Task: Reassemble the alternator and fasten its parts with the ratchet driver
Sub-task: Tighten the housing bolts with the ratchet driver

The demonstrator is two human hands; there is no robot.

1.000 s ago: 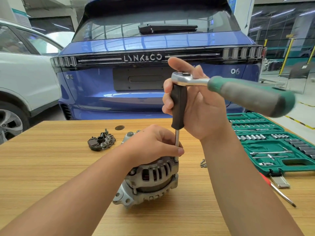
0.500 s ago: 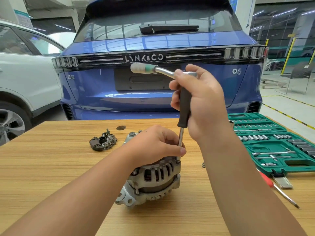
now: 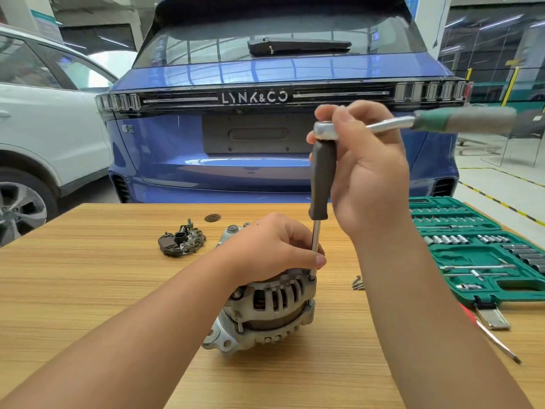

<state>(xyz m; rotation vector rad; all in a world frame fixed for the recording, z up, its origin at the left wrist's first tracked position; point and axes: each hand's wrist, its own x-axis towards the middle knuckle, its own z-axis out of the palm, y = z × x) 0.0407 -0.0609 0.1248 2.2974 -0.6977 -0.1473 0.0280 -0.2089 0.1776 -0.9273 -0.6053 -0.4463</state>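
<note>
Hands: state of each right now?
Left hand: closed on alternator, fingertips steadying driver shaft.
Right hand: closed around driver's top, by ratchet.

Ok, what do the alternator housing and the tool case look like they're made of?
Alternator housing: looks like cast aluminium, judging by its dull grey matt surface and moulded ribs and vent slots. Tool case: probably moulded plastic, given its uniform green colour and the shaped recesses holding sockets.

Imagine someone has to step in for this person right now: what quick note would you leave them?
Left hand steadies the alternator on the table, pinching the driver shaft.
Right hand holds the ratchet head atop the upright driver; green handle points right.
Done: housing halves together; bit is on a rim bolt.
Left: rectifier plate lies behind, loose screws beside the socket case.
</note>
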